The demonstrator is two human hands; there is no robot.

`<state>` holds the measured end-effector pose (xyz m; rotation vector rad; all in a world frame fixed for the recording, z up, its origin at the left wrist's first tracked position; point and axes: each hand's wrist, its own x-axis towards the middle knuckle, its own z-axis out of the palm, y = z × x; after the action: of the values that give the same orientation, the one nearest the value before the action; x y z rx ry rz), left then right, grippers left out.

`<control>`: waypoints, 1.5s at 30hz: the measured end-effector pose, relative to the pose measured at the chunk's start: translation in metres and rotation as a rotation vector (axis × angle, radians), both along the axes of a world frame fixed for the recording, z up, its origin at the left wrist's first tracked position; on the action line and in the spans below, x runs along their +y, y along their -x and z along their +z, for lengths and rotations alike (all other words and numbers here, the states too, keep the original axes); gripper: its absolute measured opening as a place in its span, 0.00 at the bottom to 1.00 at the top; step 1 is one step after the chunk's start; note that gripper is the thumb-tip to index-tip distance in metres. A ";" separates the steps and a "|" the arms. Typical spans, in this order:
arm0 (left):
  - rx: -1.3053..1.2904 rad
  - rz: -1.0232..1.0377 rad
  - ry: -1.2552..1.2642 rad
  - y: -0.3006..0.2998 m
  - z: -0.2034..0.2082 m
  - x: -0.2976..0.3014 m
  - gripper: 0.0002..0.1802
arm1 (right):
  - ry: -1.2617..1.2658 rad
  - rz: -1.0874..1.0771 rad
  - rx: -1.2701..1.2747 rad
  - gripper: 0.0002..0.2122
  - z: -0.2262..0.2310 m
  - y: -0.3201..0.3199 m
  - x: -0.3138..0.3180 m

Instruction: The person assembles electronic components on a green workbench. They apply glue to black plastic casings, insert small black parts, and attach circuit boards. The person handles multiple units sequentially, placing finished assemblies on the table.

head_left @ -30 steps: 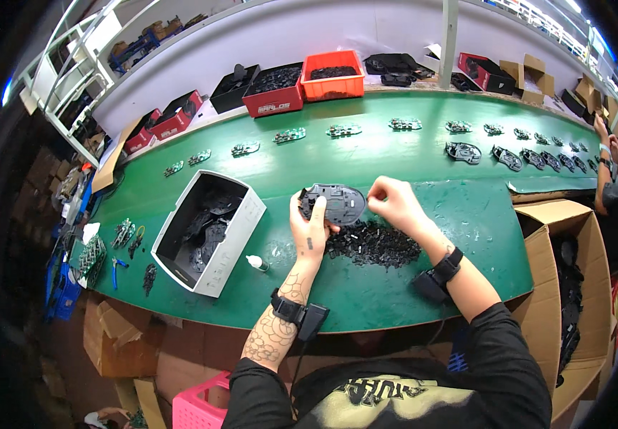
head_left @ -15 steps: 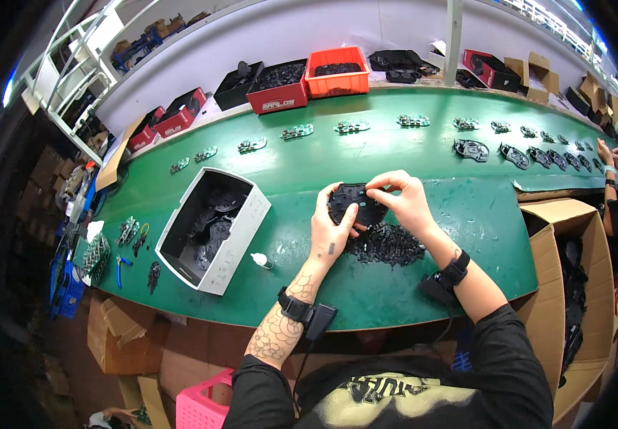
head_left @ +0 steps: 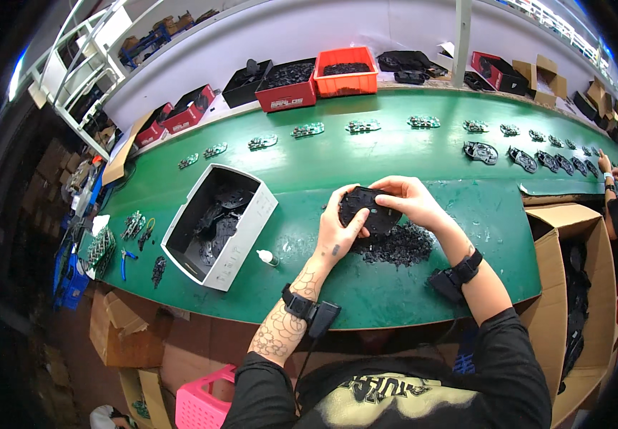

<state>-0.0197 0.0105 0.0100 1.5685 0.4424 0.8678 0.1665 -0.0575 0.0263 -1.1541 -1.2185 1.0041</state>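
Above a pile of small black plastic pieces [head_left: 402, 247], I hold a black plastic shell [head_left: 368, 212] with a rounded outline. My left hand [head_left: 339, 227] grips its left side, the thumb lying across its face. At the shell's upper right edge, my right hand [head_left: 410, 202] has thumb and fingers closed on it. Whether a small piece is also between those fingertips is hidden. A small white bottle [head_left: 267, 257] stands left of my left wrist. Farther left, a grey-white box [head_left: 246, 247] contains black plastic parts.
Green circuit boards [head_left: 307, 129] form a row along the green table [head_left: 309, 292], with black shells [head_left: 481, 152] at right. Blue pliers [head_left: 127, 263] lie left. Bins, including an orange one [head_left: 347, 84], line the back. A cardboard box [head_left: 548, 279] and another person's hand [head_left: 604, 163] are at right.
My right fingers have come down from a raised pinch onto the shell's upper right edge. The shell has tilted slightly. The whole view has shifted a little.
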 end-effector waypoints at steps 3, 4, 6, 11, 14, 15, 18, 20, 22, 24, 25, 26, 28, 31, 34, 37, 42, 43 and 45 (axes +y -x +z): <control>-0.002 -0.044 0.028 0.002 0.000 -0.001 0.25 | 0.164 0.033 0.055 0.12 -0.002 -0.003 -0.001; 0.003 -0.068 0.041 0.001 0.000 -0.001 0.25 | 0.214 0.052 0.078 0.12 -0.004 -0.007 -0.001; -0.004 -0.065 0.071 0.000 0.000 -0.002 0.25 | 0.291 0.090 0.151 0.11 -0.002 -0.011 -0.003; -0.083 0.040 0.104 0.000 -0.001 0.004 0.26 | 0.437 0.147 0.101 0.10 0.006 -0.022 -0.010; -0.071 0.053 0.153 0.001 -0.005 0.011 0.33 | 0.373 0.084 0.138 0.10 -0.001 -0.030 -0.003; -0.071 0.059 0.137 -0.001 -0.005 0.009 0.34 | 0.348 -0.008 0.178 0.10 -0.005 -0.033 -0.001; 0.030 0.196 -0.070 0.007 0.000 0.007 0.35 | 0.265 -0.238 0.250 0.11 -0.019 -0.051 0.006; 0.030 0.301 -0.297 0.020 0.019 0.003 0.31 | 0.202 -0.354 0.298 0.13 -0.028 -0.072 0.002; 0.065 0.444 -0.535 0.037 0.054 -0.006 0.20 | 0.142 -0.506 0.328 0.14 -0.038 -0.097 -0.003; 0.154 0.546 -0.755 0.065 0.080 0.002 0.15 | 0.063 -0.608 0.344 0.13 -0.044 -0.116 -0.003; 0.253 0.579 -0.697 0.080 0.089 0.012 0.15 | 0.014 -0.663 0.398 0.11 -0.044 -0.118 -0.005; 0.353 0.606 -0.636 0.094 0.099 0.026 0.14 | 0.006 -0.653 0.434 0.12 -0.053 -0.134 -0.005; 0.645 0.655 -0.751 0.132 0.093 0.070 0.16 | -0.039 -0.638 0.476 0.12 -0.065 -0.146 -0.005; 1.249 0.480 -0.595 0.198 0.077 0.133 0.25 | -0.071 -0.598 0.679 0.10 -0.078 -0.163 0.004; 1.326 0.440 -0.624 0.231 0.046 0.152 0.37 | -0.096 -0.660 0.654 0.12 -0.081 -0.166 0.005; 1.295 0.464 -0.585 0.242 0.032 0.152 0.36 | -0.014 -0.639 0.417 0.18 -0.057 -0.129 0.007; 1.124 0.665 -0.747 0.236 0.062 0.128 0.22 | 0.015 -0.279 -0.431 0.11 -0.022 -0.063 0.010; 1.096 0.770 -0.764 0.233 0.076 0.117 0.19 | -0.061 -0.260 -0.586 0.10 -0.015 -0.043 0.007; 0.887 0.962 -0.811 0.205 0.098 0.094 0.13 | -0.117 -0.220 -0.636 0.10 -0.017 -0.026 0.008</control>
<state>-0.2249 0.1042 0.1075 2.5231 1.7463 1.0738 0.1921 -0.0495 0.0091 -1.5346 -1.5724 0.3944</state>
